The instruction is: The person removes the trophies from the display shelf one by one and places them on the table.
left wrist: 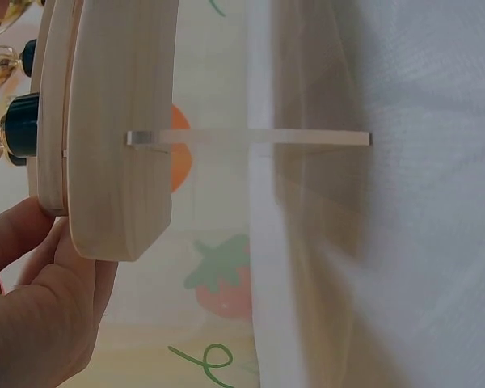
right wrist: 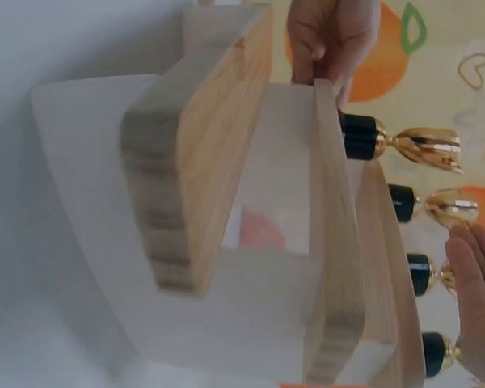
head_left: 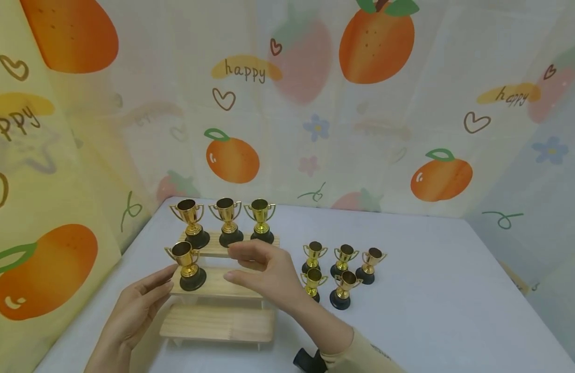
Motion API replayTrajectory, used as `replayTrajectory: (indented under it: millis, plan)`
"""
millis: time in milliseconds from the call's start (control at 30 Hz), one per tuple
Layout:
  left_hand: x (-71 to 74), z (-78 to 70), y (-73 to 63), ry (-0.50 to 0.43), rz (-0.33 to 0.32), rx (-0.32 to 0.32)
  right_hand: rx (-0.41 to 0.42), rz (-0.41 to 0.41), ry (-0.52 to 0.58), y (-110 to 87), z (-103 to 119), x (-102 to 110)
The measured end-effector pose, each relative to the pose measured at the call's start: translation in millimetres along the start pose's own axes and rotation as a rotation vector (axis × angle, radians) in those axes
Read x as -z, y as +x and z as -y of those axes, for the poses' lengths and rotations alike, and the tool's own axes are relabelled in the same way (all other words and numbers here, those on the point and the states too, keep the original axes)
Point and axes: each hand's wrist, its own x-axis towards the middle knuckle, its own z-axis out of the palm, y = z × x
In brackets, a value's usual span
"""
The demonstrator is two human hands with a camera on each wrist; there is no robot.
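Observation:
A tiered wooden display stand (head_left: 217,324) has three stepped shelves on pale supports. Three gold trophy cups (head_left: 228,212) with black bases line its top shelf, and another gold trophy (head_left: 189,269) stands upright at the left end of the middle shelf (head_left: 231,285). My left hand (head_left: 140,303) grips the left end of that middle shelf, thumb and fingers at its edge, close beside the trophy; in the left wrist view the fingers (left wrist: 48,315) partly pass behind the wood. My right hand (head_left: 273,272), loosely curved and holding nothing, hovers over the right part of the middle shelf.
Several smaller-looking gold trophies (head_left: 345,277) stand in two rows on the white table (head_left: 432,290), right of the stand. A black object (head_left: 310,360) shows beside my right wrist. A fruit-patterned curtain (head_left: 362,129) rises behind the table and along its left side.

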Motion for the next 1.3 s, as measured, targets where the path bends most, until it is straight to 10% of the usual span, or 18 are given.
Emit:
replayTrajectory:
  millis: [1300]
  plan:
    - [-0.3,0.3,1.8,-0.004,0.009,-0.013,-0.038,-0.013,-0.085,46.3,-2.0,-55.9]
